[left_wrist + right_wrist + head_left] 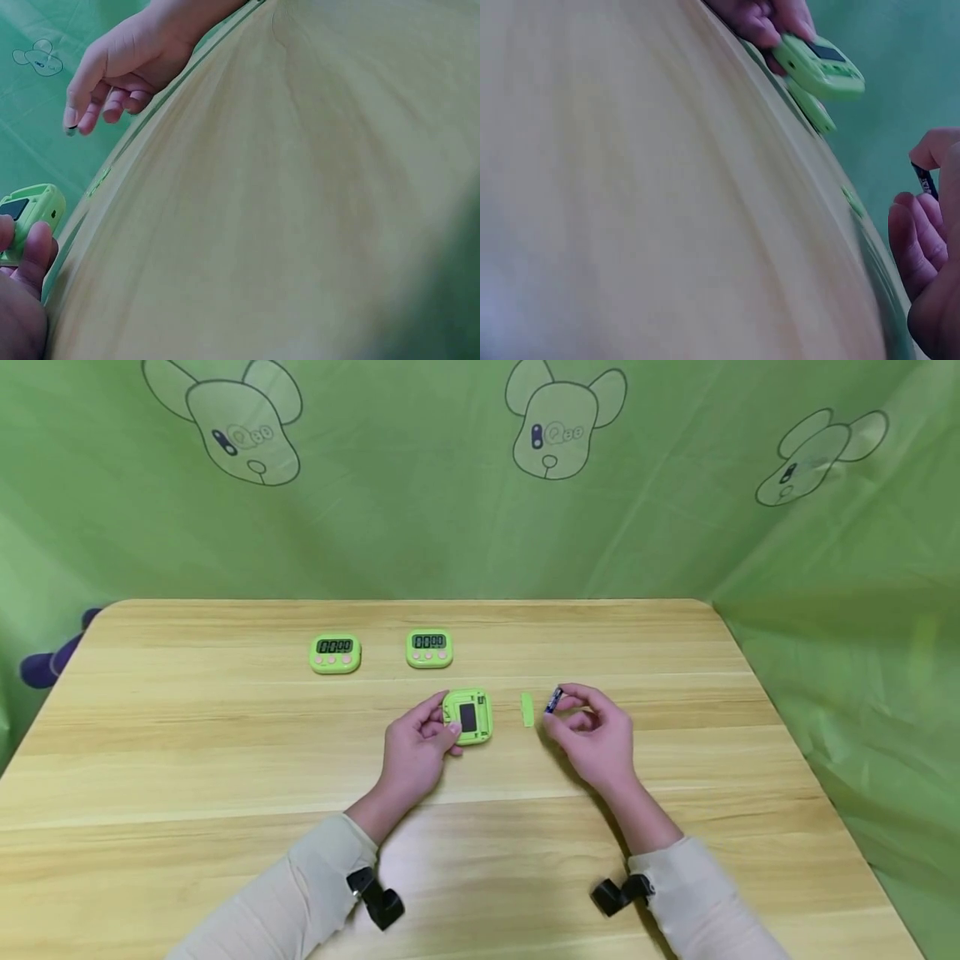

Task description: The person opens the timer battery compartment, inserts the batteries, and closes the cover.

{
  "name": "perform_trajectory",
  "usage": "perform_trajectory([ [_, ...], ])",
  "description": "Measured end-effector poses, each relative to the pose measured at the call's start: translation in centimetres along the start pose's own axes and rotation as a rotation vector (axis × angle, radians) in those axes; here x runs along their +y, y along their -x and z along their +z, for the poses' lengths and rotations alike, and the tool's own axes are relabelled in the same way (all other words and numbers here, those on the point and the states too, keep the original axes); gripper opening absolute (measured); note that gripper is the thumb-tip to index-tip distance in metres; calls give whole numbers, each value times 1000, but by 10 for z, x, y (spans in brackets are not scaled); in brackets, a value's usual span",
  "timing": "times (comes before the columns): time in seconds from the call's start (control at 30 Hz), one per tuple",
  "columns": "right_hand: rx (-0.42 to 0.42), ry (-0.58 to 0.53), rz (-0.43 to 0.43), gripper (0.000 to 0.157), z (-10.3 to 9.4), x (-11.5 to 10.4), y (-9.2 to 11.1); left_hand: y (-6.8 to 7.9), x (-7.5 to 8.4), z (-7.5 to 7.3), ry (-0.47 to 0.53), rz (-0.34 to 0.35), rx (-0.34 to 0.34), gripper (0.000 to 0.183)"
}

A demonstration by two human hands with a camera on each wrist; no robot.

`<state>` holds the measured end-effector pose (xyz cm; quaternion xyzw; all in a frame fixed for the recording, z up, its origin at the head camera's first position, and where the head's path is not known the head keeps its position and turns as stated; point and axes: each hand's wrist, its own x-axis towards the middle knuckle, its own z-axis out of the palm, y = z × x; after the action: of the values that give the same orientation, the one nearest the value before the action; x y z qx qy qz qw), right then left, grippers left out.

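Observation:
My left hand (416, 752) grips a green digital timer (482, 727) by its left side, with the back of the timer facing up. The timer's battery slot lies uncovered along its right part, and a dark rectangle sits in the middle of its back. Between thumb and finger, my right hand (600, 739) pinches a small dark battery (553, 700), tilted and apart from the timer. A slim green battery cover (527, 710) lies on the table between the two hands. In the right wrist view the battery (925, 180) shows dark with pale lettering.
Two more green timers, a left one (335, 654) and a right one (429, 648), lie face up farther back, their displays showing zeros. Green cloth (420, 527) with printed bear heads hangs behind the wooden table (225, 735). Something purple (52, 664) pokes out past the left edge.

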<state>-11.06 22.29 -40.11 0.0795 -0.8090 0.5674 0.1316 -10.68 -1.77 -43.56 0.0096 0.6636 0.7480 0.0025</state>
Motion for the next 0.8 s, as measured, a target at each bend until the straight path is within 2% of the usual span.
perform_trajectory([
  [0.07, -27, -15, -29, 40, 6, -10, 3, 0, 0, 0, -5, 0, -1, 51],
  [0.23, -76, -46, -77, 42, 18, -18, 8, 0, 0, 0, -6, 2, -2, 50],
  [0.6, -176, -100, -131, 46, 37, -22, 12, 0, -2, 0, 0, 2, -1, 51],
  [0.8, -196, -124, -176, 48, 44, -19, 11, 0, -2, 0, -1, -3, -6, 51],
])
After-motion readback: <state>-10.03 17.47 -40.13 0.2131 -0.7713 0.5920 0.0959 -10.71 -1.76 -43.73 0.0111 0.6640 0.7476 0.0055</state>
